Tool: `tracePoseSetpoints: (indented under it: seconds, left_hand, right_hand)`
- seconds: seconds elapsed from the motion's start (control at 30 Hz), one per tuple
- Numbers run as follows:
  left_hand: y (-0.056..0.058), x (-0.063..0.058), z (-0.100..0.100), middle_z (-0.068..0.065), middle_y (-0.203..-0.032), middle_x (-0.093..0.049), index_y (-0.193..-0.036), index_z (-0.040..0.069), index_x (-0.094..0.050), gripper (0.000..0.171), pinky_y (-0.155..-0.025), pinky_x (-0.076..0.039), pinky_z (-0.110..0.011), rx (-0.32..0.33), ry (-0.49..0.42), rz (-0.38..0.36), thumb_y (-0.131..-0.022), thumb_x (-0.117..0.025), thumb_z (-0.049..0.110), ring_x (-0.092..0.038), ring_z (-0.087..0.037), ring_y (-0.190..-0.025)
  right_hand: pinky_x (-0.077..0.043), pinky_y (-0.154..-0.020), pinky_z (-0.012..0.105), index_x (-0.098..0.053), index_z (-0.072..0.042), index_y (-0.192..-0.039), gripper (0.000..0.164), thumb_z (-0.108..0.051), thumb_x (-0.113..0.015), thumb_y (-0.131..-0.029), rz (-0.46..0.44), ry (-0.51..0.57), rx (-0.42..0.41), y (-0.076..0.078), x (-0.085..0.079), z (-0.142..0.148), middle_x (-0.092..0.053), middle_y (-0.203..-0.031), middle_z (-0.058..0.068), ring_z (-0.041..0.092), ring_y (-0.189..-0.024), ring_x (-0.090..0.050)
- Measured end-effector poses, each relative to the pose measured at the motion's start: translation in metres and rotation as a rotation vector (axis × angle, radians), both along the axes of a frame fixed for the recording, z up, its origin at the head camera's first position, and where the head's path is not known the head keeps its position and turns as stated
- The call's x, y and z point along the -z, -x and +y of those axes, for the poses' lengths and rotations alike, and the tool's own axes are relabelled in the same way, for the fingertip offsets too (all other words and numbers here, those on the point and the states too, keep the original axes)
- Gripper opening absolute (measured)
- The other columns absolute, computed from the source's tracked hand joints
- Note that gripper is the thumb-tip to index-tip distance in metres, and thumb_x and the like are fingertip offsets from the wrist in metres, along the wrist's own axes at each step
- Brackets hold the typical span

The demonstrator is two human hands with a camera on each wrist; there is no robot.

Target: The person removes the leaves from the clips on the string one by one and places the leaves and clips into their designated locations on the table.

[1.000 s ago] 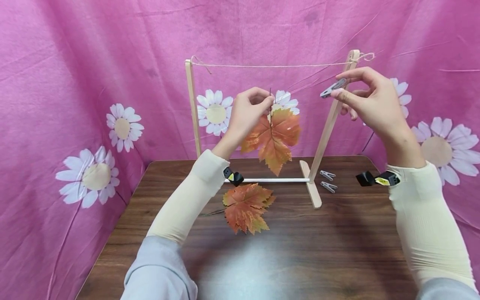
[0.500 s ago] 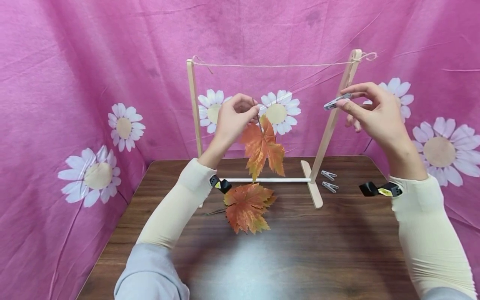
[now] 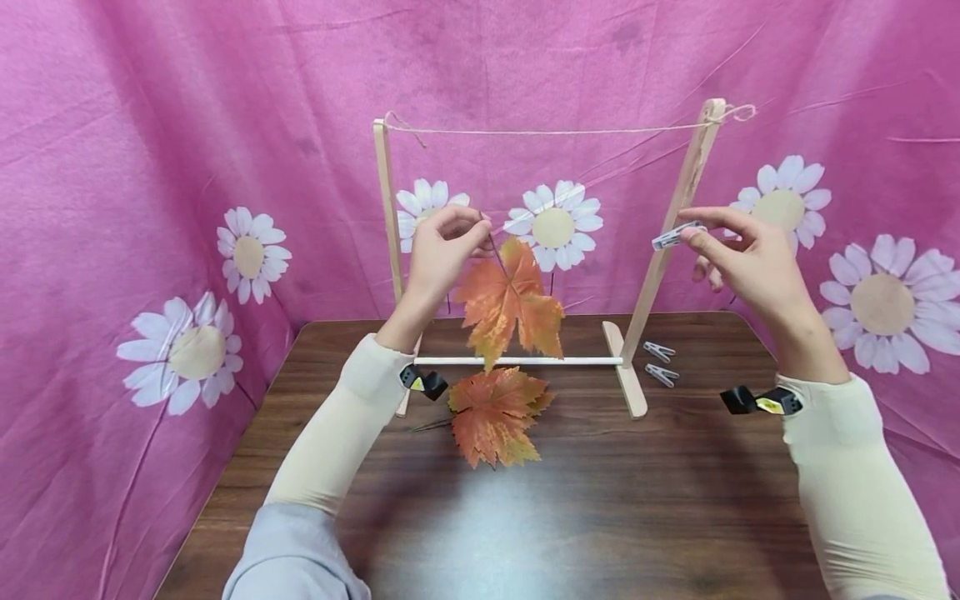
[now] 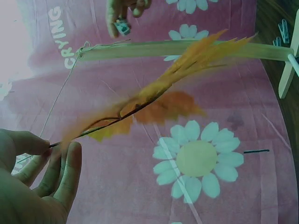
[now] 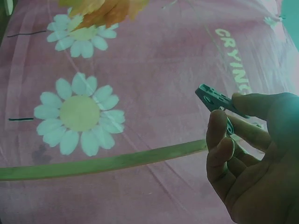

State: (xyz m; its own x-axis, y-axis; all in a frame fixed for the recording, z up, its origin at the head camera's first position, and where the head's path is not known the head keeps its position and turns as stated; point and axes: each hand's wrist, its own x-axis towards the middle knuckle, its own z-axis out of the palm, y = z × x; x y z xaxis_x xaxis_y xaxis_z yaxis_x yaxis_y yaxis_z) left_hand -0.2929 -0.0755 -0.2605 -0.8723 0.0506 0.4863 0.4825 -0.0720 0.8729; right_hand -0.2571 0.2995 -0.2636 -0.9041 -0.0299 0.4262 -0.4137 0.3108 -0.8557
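My left hand (image 3: 444, 254) pinches the thin dark stem of an orange autumn leaf (image 3: 512, 302) between thumb and fingers. The leaf hangs in the air below the string (image 3: 540, 132), overlapping the white rod (image 3: 592, 361) in the head view. In the left wrist view this leaf (image 4: 149, 100) shows nearly edge-on. Beside the right post, my right hand (image 3: 757, 258) pinches a grey clothespin (image 3: 675, 236) between thumb and fingers. The right wrist view shows that clothespin (image 5: 216, 99) held at its handle end, its nose pointing away from the palm.
A wooden stand with a left post (image 3: 386, 192) and a right post (image 3: 678, 200) carries the string. Another orange leaf (image 3: 497, 417) lies on the brown table (image 3: 637, 500). Two clothespins (image 3: 660, 363) lie right of the stand's foot (image 3: 628, 387). A pink daisy-print cloth (image 3: 315, 67) surrounds the table.
The left hand has moved left and down with its leaf, which swung and turned. The right hand has lowered with the clothespin, away from the string's height.
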Motion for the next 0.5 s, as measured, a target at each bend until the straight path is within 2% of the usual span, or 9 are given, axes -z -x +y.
tracePoseSetpoints:
  seconds: [0.07, 0.23, 0.33, 0.5]
  left_hand:
    - [0.000, 0.002, -0.003, 0.000, -0.084, -0.075, -0.105, -0.014, -0.069, 0.012, -0.073, -0.067, -0.032, -0.004, -0.008, 0.001, -0.097, -0.070, -0.006, -0.072, -0.012, -0.070]
    - [-0.002, 0.009, -0.009, -0.003, -0.082, -0.074, -0.098, -0.008, -0.069, 0.002, -0.070, -0.066, -0.031, 0.003, -0.047, 0.001, -0.095, -0.070, -0.009, -0.072, -0.012, -0.069]
    - [-0.004, 0.014, -0.014, -0.001, -0.081, -0.073, -0.091, -0.002, -0.068, 0.010, -0.071, -0.066, -0.031, 0.027, -0.093, -0.004, -0.095, -0.069, -0.012, -0.072, -0.012, -0.068]
    - [-0.007, 0.022, -0.023, -0.001, -0.082, -0.074, -0.085, 0.006, -0.067, 0.022, -0.073, -0.067, -0.031, 0.037, -0.146, -0.034, -0.095, -0.066, -0.013, -0.073, -0.012, -0.069]
  right_hand:
    - [-0.047, -0.045, 0.020, -0.072, -0.011, -0.134, 0.032, -0.014, -0.072, -0.102, -0.030, -0.022, 0.026, -0.001, 0.005, 0.002, -0.072, -0.070, -0.008, 0.005, -0.051, -0.061]
    - [-0.048, -0.045, 0.021, -0.072, -0.016, -0.127, 0.026, -0.015, -0.075, -0.101, -0.058, -0.091, 0.069, -0.004, 0.017, 0.004, -0.070, -0.077, -0.013, 0.004, -0.055, -0.061]
    - [-0.048, -0.047, 0.020, -0.071, -0.017, -0.128, 0.027, -0.017, -0.075, -0.101, -0.069, -0.141, 0.086, -0.004, 0.023, 0.006, -0.071, -0.075, -0.016, 0.002, -0.058, -0.062]
    - [-0.049, -0.048, 0.021, -0.070, -0.011, -0.136, 0.036, -0.022, -0.073, -0.103, -0.096, -0.194, 0.096, -0.005, 0.034, 0.010, -0.069, -0.066, -0.012, 0.004, -0.056, -0.061]
